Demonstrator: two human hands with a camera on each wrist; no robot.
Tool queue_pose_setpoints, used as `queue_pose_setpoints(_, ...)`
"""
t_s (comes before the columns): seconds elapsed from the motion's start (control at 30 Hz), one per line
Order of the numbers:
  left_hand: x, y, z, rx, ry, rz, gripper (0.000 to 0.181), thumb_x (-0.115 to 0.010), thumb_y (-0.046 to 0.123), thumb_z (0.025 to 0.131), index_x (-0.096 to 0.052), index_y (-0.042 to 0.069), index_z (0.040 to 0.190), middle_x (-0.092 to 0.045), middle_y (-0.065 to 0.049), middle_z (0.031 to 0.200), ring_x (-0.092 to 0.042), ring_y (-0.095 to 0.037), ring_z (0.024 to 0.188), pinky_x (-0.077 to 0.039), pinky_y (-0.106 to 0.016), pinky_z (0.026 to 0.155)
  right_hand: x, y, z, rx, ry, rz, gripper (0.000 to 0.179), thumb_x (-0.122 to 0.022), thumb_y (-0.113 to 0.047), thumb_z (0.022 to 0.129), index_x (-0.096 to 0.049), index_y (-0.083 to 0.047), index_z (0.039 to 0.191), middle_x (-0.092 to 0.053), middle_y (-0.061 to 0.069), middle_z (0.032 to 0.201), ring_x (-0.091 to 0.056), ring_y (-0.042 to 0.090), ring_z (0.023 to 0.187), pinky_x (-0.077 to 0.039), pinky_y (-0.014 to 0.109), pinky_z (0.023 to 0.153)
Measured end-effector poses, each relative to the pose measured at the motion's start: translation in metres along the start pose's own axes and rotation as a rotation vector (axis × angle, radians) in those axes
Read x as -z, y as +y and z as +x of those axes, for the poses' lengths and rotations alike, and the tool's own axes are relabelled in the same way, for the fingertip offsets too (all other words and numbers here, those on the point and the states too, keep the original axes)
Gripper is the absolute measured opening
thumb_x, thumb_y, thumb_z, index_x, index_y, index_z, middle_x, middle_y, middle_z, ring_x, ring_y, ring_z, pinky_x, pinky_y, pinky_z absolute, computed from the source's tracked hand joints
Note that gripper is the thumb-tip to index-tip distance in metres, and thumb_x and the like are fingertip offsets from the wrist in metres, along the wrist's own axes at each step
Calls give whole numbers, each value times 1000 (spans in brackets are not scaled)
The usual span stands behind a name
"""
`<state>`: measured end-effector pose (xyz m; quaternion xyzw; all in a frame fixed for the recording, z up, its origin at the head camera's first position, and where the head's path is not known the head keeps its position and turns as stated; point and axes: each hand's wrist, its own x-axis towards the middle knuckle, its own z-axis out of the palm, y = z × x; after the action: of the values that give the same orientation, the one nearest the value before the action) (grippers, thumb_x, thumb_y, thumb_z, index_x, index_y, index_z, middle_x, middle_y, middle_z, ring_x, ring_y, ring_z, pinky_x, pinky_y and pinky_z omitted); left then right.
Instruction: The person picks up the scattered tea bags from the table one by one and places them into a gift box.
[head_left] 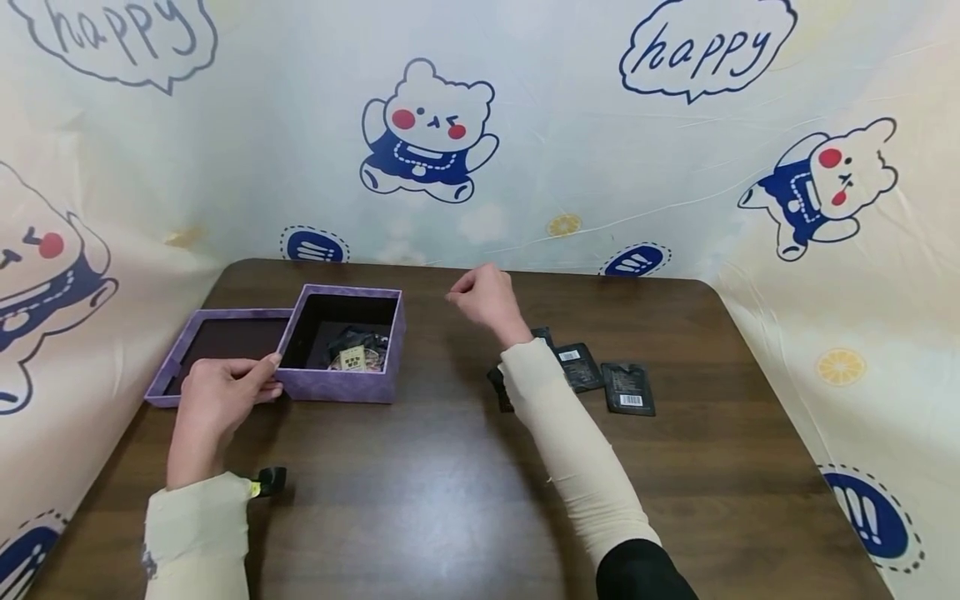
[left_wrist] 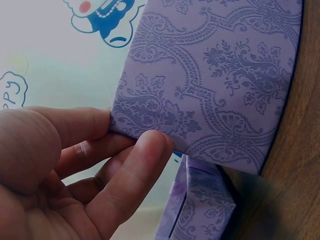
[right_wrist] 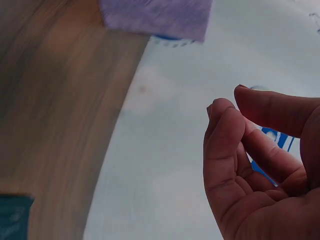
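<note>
A purple patterned box [head_left: 337,386] stands on the table at left of centre, its top uncovered. Inside lie black pieces and a small cream-coloured packet [head_left: 352,358]. My left hand [head_left: 221,400] grips the box's front left corner; the left wrist view shows thumb and fingers at the edge of its paisley-printed wall [left_wrist: 210,90]. Beside the box on the left lies its shallow lid [head_left: 232,340], dark inside facing up. My right hand [head_left: 489,302] is raised to the right of the box, fingers loosely curled, with nothing between thumb and fingertips in the right wrist view.
Several small black sachets lie on the table's right half, among them one with a white barcode label [head_left: 628,389] and another [head_left: 581,367] close by. My right forearm partly covers the others. A printed cloth [head_left: 540,125] hangs behind the brown table [head_left: 420,500] and along its sides.
</note>
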<state>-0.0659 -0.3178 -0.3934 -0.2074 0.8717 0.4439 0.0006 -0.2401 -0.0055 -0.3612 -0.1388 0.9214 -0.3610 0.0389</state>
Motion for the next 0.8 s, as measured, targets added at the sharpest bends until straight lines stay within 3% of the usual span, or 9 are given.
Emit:
queue_pose_setpoints(0.4, -1, -3, 1, 6, 0, 0, 60, -60, 47, 100, -67, -7, 125, -72, -22, 104, -75, -23, 83, -46, -56, 96, 26, 71, -7, -129, 53, 39, 13, -75, -16, 92, -81, -4, 91, -72, 6, 90, -63, 24, 82, -55, 40, 70)
queue_pose_setpoints(0.6, -1, -3, 0, 13, -10, -7, 61, -60, 47, 99, -66, -7, 126, -72, -24, 106, -75, -23, 83, -45, -59, 96, 39, 103, -8, -194, 68, 23, 15, -76, -16, 91, -80, -2, 91, -71, 8, 85, -62, 24, 79, -54, 38, 66)
queue_pose_setpoints(0.8, 1, -1, 0, 11, -19, -13, 62, -60, 48, 100, -65, -7, 127, -71, -24, 106, -75, -24, 84, -44, -62, 97, 49, 120, -9, -258, 79, 21, 13, -76, -15, 92, -80, -3, 93, -71, 11, 94, -61, 27, 85, -55, 39, 70)
